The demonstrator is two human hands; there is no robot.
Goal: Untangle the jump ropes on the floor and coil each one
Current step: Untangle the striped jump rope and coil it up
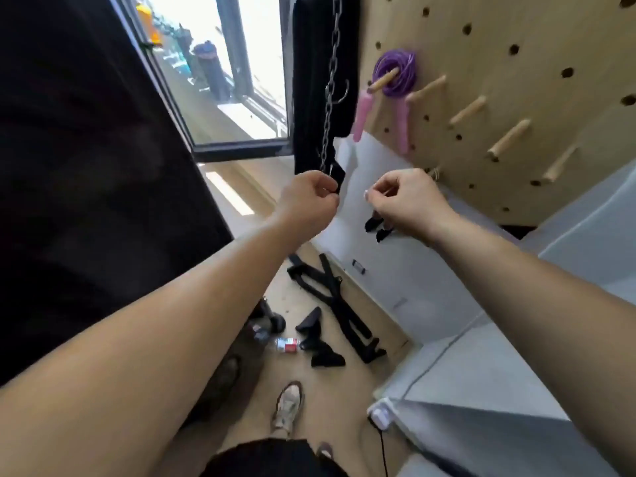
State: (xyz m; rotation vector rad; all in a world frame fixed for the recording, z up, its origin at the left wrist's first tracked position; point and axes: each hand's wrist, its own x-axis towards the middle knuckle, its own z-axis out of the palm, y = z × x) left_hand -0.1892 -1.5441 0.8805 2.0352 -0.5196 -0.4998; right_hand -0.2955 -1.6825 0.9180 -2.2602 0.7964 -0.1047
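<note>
wooden pegboard (516,25), metal chain (332,80)

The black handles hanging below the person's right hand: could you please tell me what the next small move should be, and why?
Probably carry them to the bare wooden peg and hang them: the right hand pinches above the black handles, the left hand curls close by, and the coiled purple jump rope already hangs alongside.

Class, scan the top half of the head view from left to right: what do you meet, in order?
Dark panel, bright window, hanging black pad with steel chain, coiled purple jump rope, light wooden pegs.
</note>
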